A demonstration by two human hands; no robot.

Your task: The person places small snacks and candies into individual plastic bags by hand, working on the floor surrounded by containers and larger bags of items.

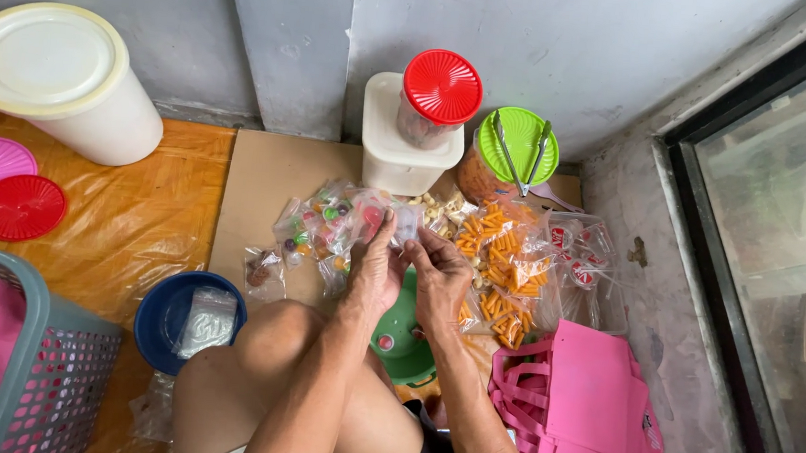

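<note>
While our knees fold up under the head camera, we hold a small clear plastic packet (409, 225) between both hands: the left hand (375, 274) pinches its left edge with fingers closed on it, and the right hand (439, 279) grips the right edge the same way, just above the green plastic dish (400, 343). We judge the step in hand to be closing or sorting one little bag; the next move seems to call for a steady pinch at the packet's mouth.

Around us, the heap of clear bags of coloured sweets (326, 225) lies on the cardboard, beside bags of orange snack sticks (504, 263). The dark blue round bowl (166, 318) holds a wad of empty clear bags. The red-lidded clear jar (440, 95) holds brownish snacks, and metal tongs (522, 150) lie on the green-lidded jar (515, 139). The big white lidded tub (60, 75) is shut, so we cannot tell its contents. Pink cloth fills the grey mesh basket (56, 372).
</note>
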